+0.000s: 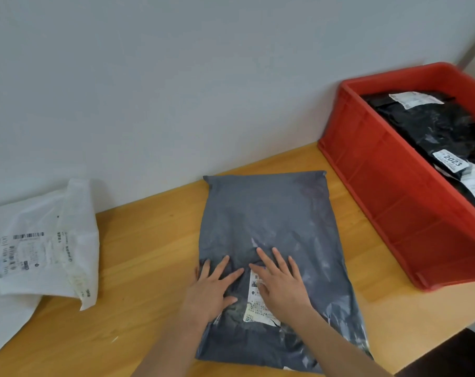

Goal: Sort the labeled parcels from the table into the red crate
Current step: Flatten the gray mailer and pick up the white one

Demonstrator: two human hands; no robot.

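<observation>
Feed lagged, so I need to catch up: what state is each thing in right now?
Grey parcel: flat on the table, label up, under both hands.
Left hand: open, pressing the grey parcel.
Right hand: open, resting partly on its label.
White parcel: on the table at left, label up.
Crate: holds black parcels.
</observation>
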